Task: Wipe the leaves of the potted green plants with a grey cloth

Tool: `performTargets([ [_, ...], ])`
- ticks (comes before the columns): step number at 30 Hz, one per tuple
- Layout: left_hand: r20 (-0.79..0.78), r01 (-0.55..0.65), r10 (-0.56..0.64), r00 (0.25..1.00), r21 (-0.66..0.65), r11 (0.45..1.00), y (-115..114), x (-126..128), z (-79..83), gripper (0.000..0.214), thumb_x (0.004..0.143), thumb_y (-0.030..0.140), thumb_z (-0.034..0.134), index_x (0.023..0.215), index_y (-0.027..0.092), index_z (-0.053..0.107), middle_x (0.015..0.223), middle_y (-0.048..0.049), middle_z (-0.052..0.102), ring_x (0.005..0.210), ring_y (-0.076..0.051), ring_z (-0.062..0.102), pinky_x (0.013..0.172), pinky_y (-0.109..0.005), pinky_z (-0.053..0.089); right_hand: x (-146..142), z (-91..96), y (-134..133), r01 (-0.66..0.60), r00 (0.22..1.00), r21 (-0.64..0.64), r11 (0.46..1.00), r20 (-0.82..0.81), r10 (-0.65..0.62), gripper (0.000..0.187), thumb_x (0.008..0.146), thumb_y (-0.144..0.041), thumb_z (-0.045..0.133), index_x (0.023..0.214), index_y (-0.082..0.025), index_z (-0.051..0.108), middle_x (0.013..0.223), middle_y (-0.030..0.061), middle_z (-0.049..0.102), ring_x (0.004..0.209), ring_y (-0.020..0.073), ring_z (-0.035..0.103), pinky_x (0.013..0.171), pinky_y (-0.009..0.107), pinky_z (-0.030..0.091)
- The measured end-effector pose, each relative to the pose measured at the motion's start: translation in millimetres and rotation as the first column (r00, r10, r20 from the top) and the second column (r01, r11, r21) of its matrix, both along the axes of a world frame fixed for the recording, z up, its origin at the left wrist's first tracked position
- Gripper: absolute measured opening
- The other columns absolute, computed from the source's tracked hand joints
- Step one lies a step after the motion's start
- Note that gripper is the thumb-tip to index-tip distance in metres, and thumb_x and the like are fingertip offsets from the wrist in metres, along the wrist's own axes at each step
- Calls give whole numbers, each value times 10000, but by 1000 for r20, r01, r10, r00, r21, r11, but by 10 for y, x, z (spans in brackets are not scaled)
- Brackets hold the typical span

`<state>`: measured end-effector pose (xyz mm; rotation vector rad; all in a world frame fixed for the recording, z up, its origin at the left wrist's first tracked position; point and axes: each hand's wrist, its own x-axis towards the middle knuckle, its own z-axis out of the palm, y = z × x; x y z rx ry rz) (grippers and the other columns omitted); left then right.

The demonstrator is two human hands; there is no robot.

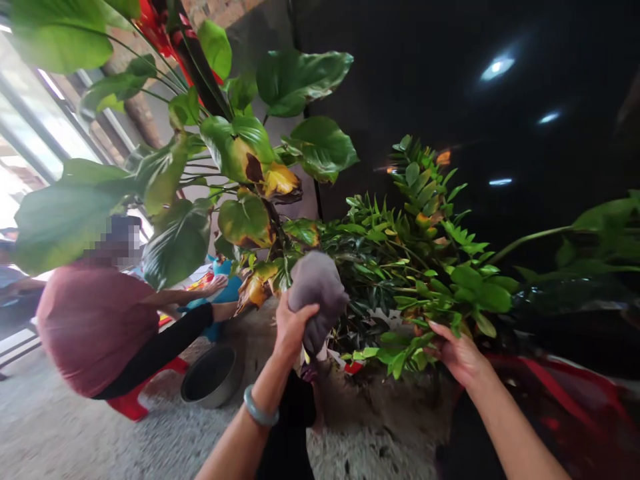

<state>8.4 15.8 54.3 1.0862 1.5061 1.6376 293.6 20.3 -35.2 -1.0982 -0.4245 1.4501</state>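
Note:
My left hand (294, 327), with a pale bangle (260, 408) on its wrist, grips a bunched greyish-purple cloth (317, 287). The cloth is held up in front of a bushy plant with small glossy leaves (370, 233). Lower right, my right hand (463, 357) pinches a leafy stem (400, 353) of that bush; its fingertips are partly hidden among the leaves. Above and left of the cloth stands a tall plant with big broad leaves (245, 217), several of them yellowed and brown at the edges.
At left a person in a pink top (95, 327) sits on a red stool (133, 393), one hand near a blue object (227, 287). A dark basin (210, 377) stands on the rough floor. Behind the plants rises a glossy black wall (425, 80). Red material (565, 393) lies at right.

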Motion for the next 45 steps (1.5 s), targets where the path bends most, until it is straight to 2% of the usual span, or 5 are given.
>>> performTargets([
  [5,-212,275,-302,929,-148,950,-442,247,-470,471,411,173,693,876,193,620,733,29,608,713,-200,556,671,-289,442,5,-13,-28,13,1000,-3,1000,13,-13,268,470,-247,826,689,-224,673,655,5,732,572,219,674,470,300,524],
  [12,-256,-17,73,964,213,977,147,177,248,532,492,280,728,997,200,579,875,9,599,843,-214,555,799,-314,440,-39,40,-37,33,999,19,999,10,-34,316,431,-240,836,695,-211,667,597,-6,701,571,224,670,449,293,505],
  [20,-426,380,-382,820,-93,920,-117,271,-318,468,435,75,604,886,200,619,805,17,635,780,-209,584,725,-296,462,8,-14,-28,13,1000,6,1000,-11,-13,320,427,-244,855,687,-208,672,603,4,706,560,231,658,465,318,505],
  [29,-264,72,-15,965,206,976,502,363,243,499,489,204,706,973,203,583,868,25,603,857,-200,564,804,-302,437,-62,-6,4,19,1000,46,999,23,-20,298,444,-237,843,685,-225,667,603,-2,711,568,232,675,457,308,524],
  [45,-77,326,-318,945,121,938,200,905,247,564,485,180,734,1030,193,591,825,25,587,777,-179,544,677,-246,437,-130,-157,70,24,976,-54,998,219,-11,290,452,-221,858,624,-225,625,463,-44,595,399,136,523,341,239,400],
])
